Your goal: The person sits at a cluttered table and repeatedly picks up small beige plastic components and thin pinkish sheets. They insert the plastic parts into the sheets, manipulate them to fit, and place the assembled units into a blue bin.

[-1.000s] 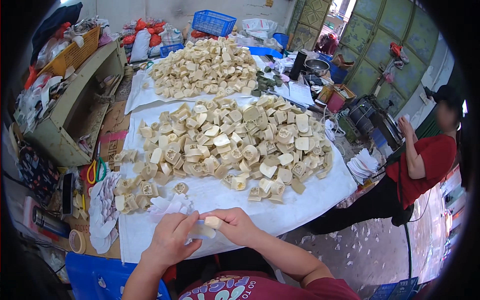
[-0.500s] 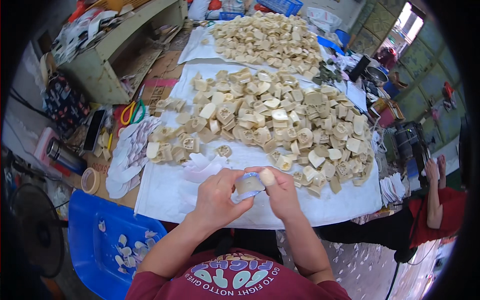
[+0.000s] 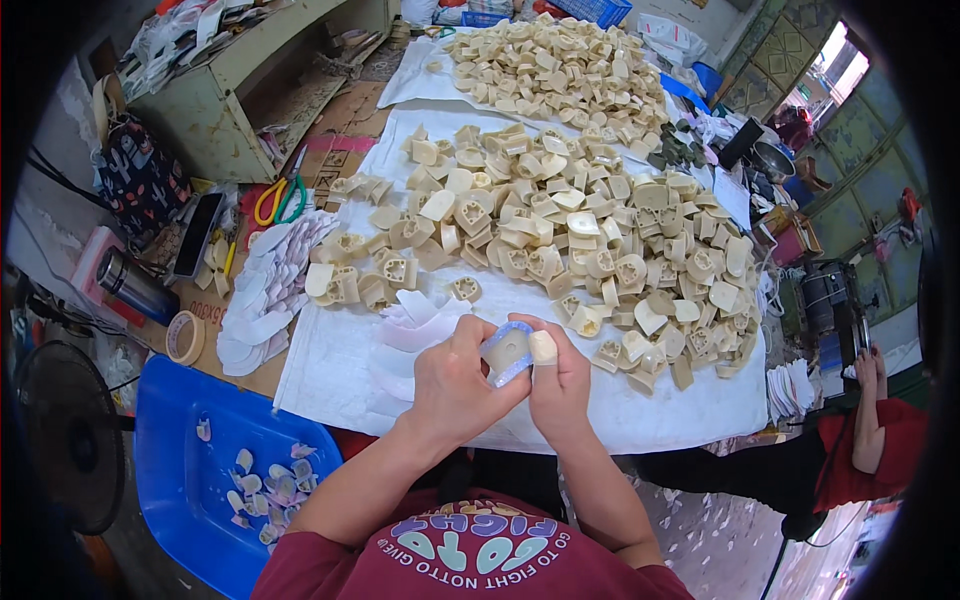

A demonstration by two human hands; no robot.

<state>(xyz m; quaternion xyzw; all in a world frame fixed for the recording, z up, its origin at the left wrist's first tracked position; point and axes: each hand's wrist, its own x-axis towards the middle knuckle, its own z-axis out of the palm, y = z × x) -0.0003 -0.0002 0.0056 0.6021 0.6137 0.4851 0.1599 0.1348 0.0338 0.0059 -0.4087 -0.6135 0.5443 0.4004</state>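
In front of my body, both hands hold one beige plastic shoe heel (image 3: 508,350) with a shiny bluish-white wrap round its edge. My left hand (image 3: 452,378) grips its left side with the fingers curled behind. On the right side, my right hand (image 3: 562,385) is closed on it, its thumb covered by a beige finger cot (image 3: 542,348). Thin whitish-pink cut pieces (image 3: 412,330) lie on the white cloth just beyond my left hand. Past them spreads a large pile of bare beige heels (image 3: 560,220), some showing hollow ribbed undersides.
A blue tub (image 3: 190,490) at lower left holds several wrapped heels. White cutouts (image 3: 262,300), scissors (image 3: 280,195), a tape roll (image 3: 185,338) and a dark flask (image 3: 135,285) lie along the left. A fan (image 3: 75,450) stands nearby. Another person (image 3: 880,430) in red works at right.
My view has shifted slightly, so the table appears moved right and up. My hands have turned the shoe heel a little between them, and both still hold it.
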